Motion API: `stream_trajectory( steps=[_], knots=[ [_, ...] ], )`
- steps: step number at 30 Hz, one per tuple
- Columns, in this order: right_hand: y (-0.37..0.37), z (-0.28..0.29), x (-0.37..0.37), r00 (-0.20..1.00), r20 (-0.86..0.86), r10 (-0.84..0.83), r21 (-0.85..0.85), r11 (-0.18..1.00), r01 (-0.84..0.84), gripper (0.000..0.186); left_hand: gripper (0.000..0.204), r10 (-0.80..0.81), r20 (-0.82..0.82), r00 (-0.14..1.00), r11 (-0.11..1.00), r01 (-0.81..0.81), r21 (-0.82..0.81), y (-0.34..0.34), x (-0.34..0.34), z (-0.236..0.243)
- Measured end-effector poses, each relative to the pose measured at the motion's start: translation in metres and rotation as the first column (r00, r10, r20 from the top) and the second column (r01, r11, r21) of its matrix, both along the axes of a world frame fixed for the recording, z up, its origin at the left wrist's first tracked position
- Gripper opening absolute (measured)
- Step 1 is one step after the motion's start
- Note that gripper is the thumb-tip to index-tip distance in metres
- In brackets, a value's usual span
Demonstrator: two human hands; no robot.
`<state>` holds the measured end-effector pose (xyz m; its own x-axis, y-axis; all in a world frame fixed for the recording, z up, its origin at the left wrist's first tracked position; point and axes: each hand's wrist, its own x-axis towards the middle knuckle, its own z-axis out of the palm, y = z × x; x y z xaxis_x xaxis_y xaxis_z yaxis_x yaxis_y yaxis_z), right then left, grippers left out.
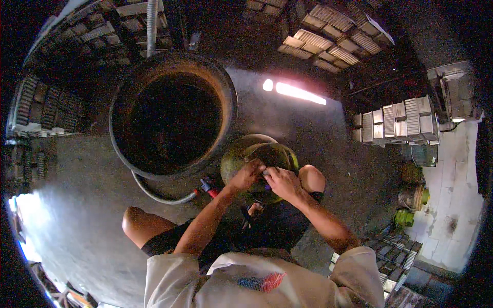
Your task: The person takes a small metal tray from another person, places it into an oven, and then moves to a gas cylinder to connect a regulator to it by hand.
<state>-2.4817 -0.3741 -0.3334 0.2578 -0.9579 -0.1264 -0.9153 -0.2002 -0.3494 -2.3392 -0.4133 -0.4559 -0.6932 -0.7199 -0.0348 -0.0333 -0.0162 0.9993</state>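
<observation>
tank [234,163]: green and round, in front of the person, between the bent legs, just beside the right knee [312,177]. i cannot tell if it stands straight or leans. if it leans, a hard push could make it roll.
left hand [247,175]: over the top of the tank, fingers curled in. from back here i cannot tell if they are clamped on anything.
right hand [283,182]: close by the left hand, also over the tank top, fingers bent. i cannot tell if they pinch something, as the knuckles hide it.
grey bit [265,172]: tiny, between the two hands. if the hands pull different ways, it could slip and drop.
purple bit [267,187]: under the right hand, too small for me to name.
hose [163,199]: lies in a curve on the floor [354,197], below the drum [232,102]. it leads toward a red part [212,193] and a blue part [206,183], near the left arm. an arm swinging wide could snag there.
drum: big, black, rusty inside, up and left of the tank. its middle is so dark that a small part dropped in would be hard to find.
tins [395,123]: stacked off to the right, well apart from the hands.
shade: the tank top looks dim to me, so fingers could miss a small part.
</observation>
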Motion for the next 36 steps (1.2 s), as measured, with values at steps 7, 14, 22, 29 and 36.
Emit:
stream_trajectory(
  steps=[7,14,22,29,36],
  knots=[
    [-0.002,0.002,0.001,0.998,0.039,-0.048,0.054,0.997,0.046,0.013,0.016,0.095,-0.086,0.992,0.985,-0.081,0.153,0.003,0.005,0.036],
    [-0.001,-0.001,0.001,0.994,0.089,-0.062,0.085,0.995,0.054,0.013,0.017,0.121,-0.221,0.968,0.990,-0.101,0.102,0.001,0.003,0.035],
    [-0.004,0.009,0.002,0.995,0.078,-0.060,0.124,0.991,0.050,0.016,0.015,0.075,-0.201,0.977,0.996,-0.082,-0.023,0.000,0.011,0.038],
    [-0.004,0.007,0.001,0.979,0.175,-0.100,0.125,0.989,0.078,0.018,0.018,0.113,0.041,0.993,0.973,-0.119,0.198,0.015,0.021,0.039],
    [-0.006,0.010,-0.003,0.995,0.060,0.085,0.053,0.995,-0.088,0.021,0.029,0.328,-0.074,0.942,0.944,-0.323,0.071,0.024,0.003,0.020]
  ],
)
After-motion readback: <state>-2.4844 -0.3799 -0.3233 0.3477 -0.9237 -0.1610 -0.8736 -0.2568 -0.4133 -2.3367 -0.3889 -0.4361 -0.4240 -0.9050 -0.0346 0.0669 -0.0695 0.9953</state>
